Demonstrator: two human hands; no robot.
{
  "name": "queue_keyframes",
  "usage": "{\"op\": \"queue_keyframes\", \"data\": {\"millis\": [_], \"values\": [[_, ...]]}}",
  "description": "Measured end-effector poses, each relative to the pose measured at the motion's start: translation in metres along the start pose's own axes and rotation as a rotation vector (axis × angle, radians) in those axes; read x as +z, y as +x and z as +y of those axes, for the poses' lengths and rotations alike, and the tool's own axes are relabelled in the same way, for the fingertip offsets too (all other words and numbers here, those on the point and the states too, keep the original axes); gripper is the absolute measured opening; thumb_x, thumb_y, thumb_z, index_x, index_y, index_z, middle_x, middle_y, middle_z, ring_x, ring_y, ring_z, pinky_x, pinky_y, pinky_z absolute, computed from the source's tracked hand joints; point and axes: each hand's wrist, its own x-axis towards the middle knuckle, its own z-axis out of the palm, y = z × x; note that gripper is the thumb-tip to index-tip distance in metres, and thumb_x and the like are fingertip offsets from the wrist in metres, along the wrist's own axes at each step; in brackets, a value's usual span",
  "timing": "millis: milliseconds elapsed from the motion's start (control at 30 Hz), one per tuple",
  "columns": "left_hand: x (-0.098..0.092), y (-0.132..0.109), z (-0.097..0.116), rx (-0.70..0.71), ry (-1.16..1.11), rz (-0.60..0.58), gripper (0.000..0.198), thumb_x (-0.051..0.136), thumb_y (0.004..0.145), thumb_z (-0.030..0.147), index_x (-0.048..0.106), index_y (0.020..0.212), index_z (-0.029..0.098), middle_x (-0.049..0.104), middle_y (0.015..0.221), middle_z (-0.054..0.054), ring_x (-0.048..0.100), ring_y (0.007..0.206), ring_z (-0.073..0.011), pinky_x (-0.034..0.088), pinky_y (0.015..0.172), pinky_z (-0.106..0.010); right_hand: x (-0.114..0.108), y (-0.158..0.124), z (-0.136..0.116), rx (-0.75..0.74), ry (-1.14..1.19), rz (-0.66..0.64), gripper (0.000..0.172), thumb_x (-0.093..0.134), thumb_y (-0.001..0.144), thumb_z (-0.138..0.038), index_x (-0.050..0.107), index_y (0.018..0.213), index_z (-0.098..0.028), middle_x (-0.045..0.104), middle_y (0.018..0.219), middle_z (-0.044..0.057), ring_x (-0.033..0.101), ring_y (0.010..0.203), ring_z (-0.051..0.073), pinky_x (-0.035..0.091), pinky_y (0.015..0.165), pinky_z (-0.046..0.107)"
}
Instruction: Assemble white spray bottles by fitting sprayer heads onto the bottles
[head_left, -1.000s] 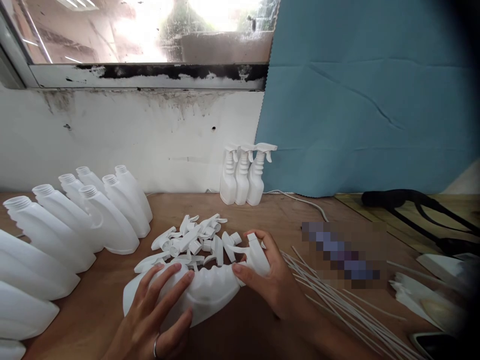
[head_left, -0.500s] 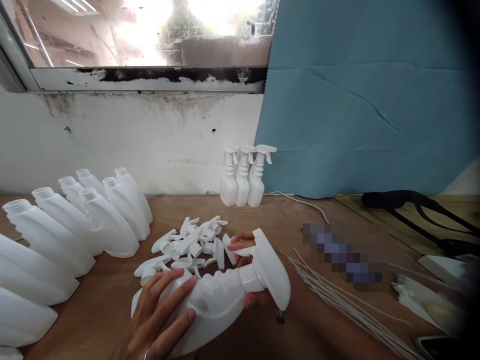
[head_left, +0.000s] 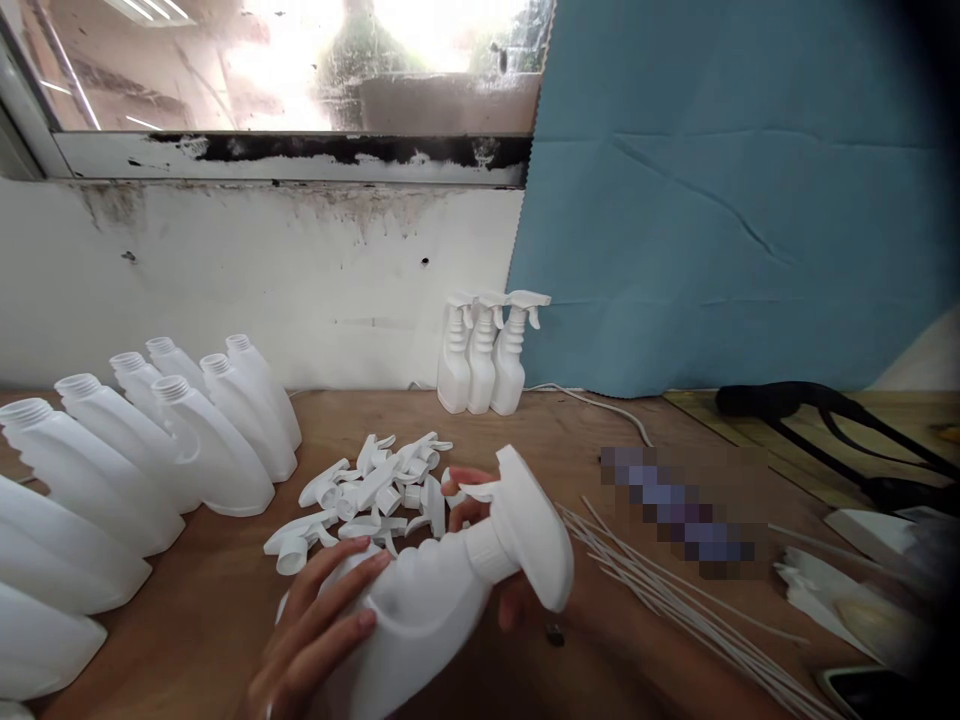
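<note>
A white spray bottle (head_left: 420, 610) lies tilted across the lower middle, its neck pointing up to the right. My left hand (head_left: 319, 625) is closed around the bottle's body, fingers spread over its near side. At the neck sits a white trigger spray head (head_left: 529, 530). Behind it my right hand (head_left: 471, 512) curls around the head and collar; fingertips show by the trigger and the thumb below, while the palm is hidden. Just beyond the bottle lies a pile of loose white spray heads (head_left: 386, 490).
Several open-necked white bottles (head_left: 217, 450) stand in rows at the left. Three bottles with spray heads (head_left: 480, 360) stand against the wall. To the right are thin white tubes (head_left: 652, 590), a blurred-out item (head_left: 679, 510), a black strap (head_left: 810, 400) and a cable (head_left: 600, 402).
The bottle has tilted more upright, its spray head shifting slightly left and up. Both hands have moved slightly left with it, and the right thumb appears lower beside the collar.
</note>
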Motion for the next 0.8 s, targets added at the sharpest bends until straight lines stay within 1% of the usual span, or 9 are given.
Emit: {"op": "queue_keyframes", "data": {"millis": [67, 133, 233, 333, 400, 467, 567, 667, 800], "values": [[-0.001, -0.004, -0.002, -0.077, -0.002, -0.091, 0.062, 0.061, 0.089, 0.024, 0.033, 0.142, 0.035, 0.064, 0.129, -0.008, 0.061, 0.119, -0.0308, 0.059, 0.087, -0.051, 0.005, -0.001, -0.004, 0.036, 0.024, -0.107, 0.094, 0.090, 0.052, -0.051, 0.053, 0.136, -0.033, 0.067, 0.107, 0.006, 0.065, 0.098, 0.029, 0.055, 0.079, 0.040], [0.000, -0.007, -0.004, -0.137, 0.036, -0.139, 0.068, 0.065, 0.087, 0.031, 0.030, 0.145, 0.039, 0.065, 0.127, -0.005, 0.065, 0.113, -0.0321, 0.061, 0.080, -0.049, 0.013, -0.005, -0.007, 0.068, 0.020, -0.216, 0.090, 0.091, 0.052, -0.044, 0.056, 0.133, -0.031, 0.067, 0.109, 0.006, 0.063, 0.104, 0.029, 0.052, 0.086, 0.040], [0.004, -0.010, -0.007, -0.150, 0.057, -0.156, 0.069, 0.068, 0.084, 0.034, 0.034, 0.143, 0.041, 0.064, 0.130, -0.003, 0.066, 0.109, -0.0340, 0.062, 0.077, -0.051, 0.028, -0.012, -0.007, 0.105, 0.126, -0.270, 0.063, 0.085, 0.065, -0.042, 0.064, 0.124, -0.029, 0.068, 0.106, 0.005, 0.064, 0.102, 0.026, 0.051, 0.090, 0.040], [0.004, -0.007, -0.009, -0.131, 0.080, -0.162, 0.061, 0.063, 0.087, 0.036, 0.036, 0.142, 0.041, 0.060, 0.135, -0.003, 0.064, 0.114, -0.0319, 0.060, 0.084, -0.049, 0.035, -0.016, -0.006, 0.159, 0.195, -0.250, 0.040, 0.080, 0.073, -0.038, 0.070, 0.110, -0.025, 0.069, 0.100, 0.004, 0.065, 0.095, 0.023, 0.053, 0.083, 0.035], [-0.001, -0.003, -0.011, -0.127, 0.083, -0.114, 0.045, 0.049, 0.095, 0.037, 0.042, 0.139, 0.034, 0.056, 0.139, -0.007, 0.060, 0.120, -0.0304, 0.059, 0.088, -0.047, 0.032, -0.014, -0.007, 0.162, 0.116, -0.172, 0.037, 0.084, 0.068, -0.036, 0.071, 0.099, -0.022, 0.069, 0.090, 0.003, 0.064, 0.083, 0.021, 0.052, 0.073, 0.031], [-0.007, 0.001, -0.014, -0.202, 0.081, -0.010, 0.035, 0.039, 0.099, 0.033, 0.049, 0.133, 0.026, 0.053, 0.139, -0.011, 0.057, 0.124, -0.0289, 0.057, 0.091, -0.044, 0.024, -0.004, -0.011, 0.112, 0.010, -0.025, 0.038, 0.086, 0.064, -0.040, 0.068, 0.091, -0.020, 0.065, 0.080, 0.001, 0.060, 0.071, 0.018, 0.050, 0.063, 0.029], [-0.015, 0.005, -0.023, -0.379, 0.156, 0.109, 0.028, 0.046, 0.097, 0.031, 0.055, 0.123, 0.023, 0.057, 0.131, -0.010, 0.057, 0.120, -0.0267, 0.054, 0.094, -0.040, 0.004, 0.029, -0.017, -0.056, -0.299, 0.264, 0.038, 0.081, 0.068, -0.049, 0.058, 0.079, -0.021, 0.056, 0.067, -0.003, 0.051, 0.059, 0.014, 0.045, 0.055, 0.027], [-0.017, 0.004, -0.038, -0.368, 0.332, 0.078, 0.029, 0.053, 0.094, 0.036, 0.056, 0.120, 0.023, 0.059, 0.124, -0.009, 0.057, 0.114, -0.0273, 0.050, 0.096, -0.044, -0.017, 0.080, -0.012, -0.180, -0.758, 0.494, 0.036, 0.069, 0.080, -0.053, 0.053, 0.091, -0.022, 0.057, 0.071, -0.002, 0.056, 0.062, 0.015, 0.048, 0.060, 0.028], [-0.012, -0.005, -0.055, -0.264, 0.579, -0.084, 0.038, 0.051, 0.093, 0.040, 0.052, 0.125, 0.020, 0.057, 0.127, -0.015, 0.053, 0.118, -0.0342, 0.045, 0.097, -0.053, -0.033, 0.148, 0.013, -0.090, -0.939, 0.545, 0.033, 0.070, 0.083, -0.037, 0.056, 0.105, -0.017, 0.065, 0.106, 0.010, 0.062, 0.092, 0.025, 0.051, 0.079, 0.038]]}}
